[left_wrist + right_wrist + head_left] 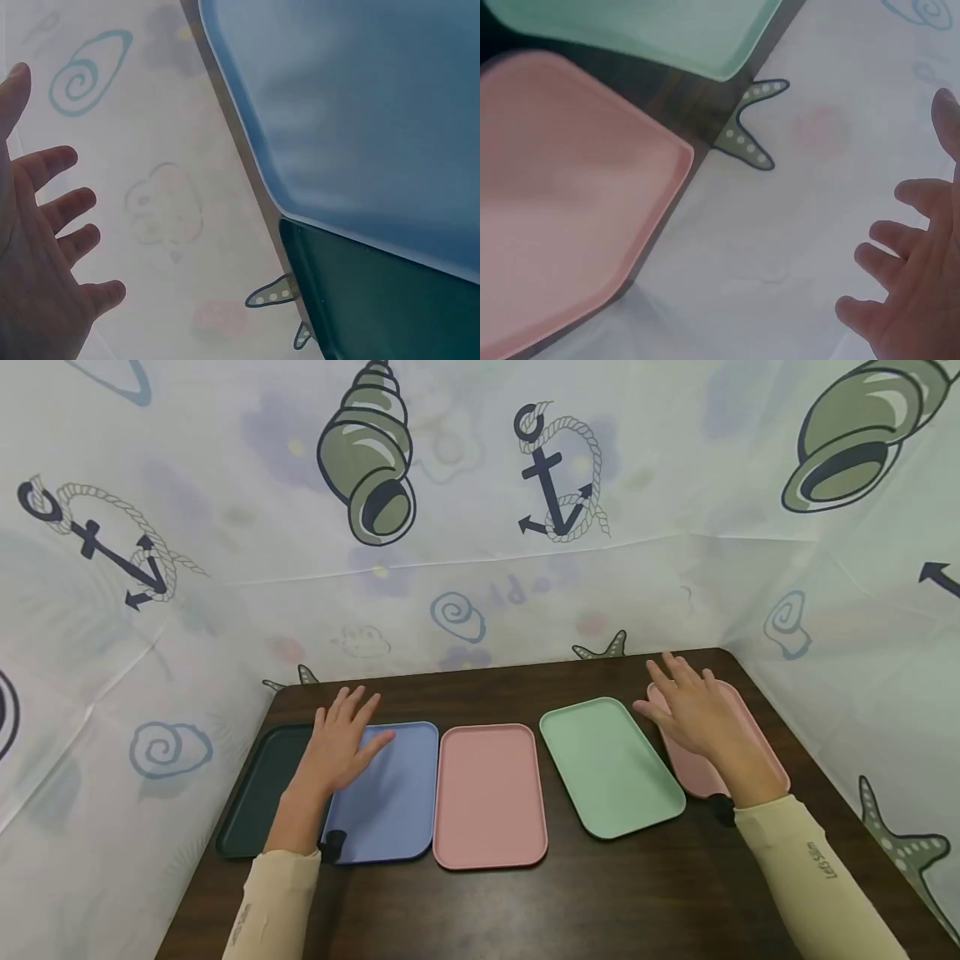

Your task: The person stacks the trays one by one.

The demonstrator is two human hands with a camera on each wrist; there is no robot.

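My left hand [341, 750] hovers with spread fingers over the blue tray [393, 802] and the edge of the dark green tray [270, 777]. Nothing is in its grasp. In the left wrist view its fingers [67, 206] are extended, apart from both trays. My right hand [692, 714], fingers also spread, is held over the pink tray [750, 731] at the far right and covers part of it. Left of that hand lies a light green tray [611, 768], turned at an angle. A second pink tray [491, 797] sits in the middle, between the blue and light green ones.
All the trays lie flat in a row on a dark brown wooden table [570, 902]. A white cloth [480, 552] printed with shells, anchors and starfish hangs behind the table and along both sides. Small black pieces show under both wrists.
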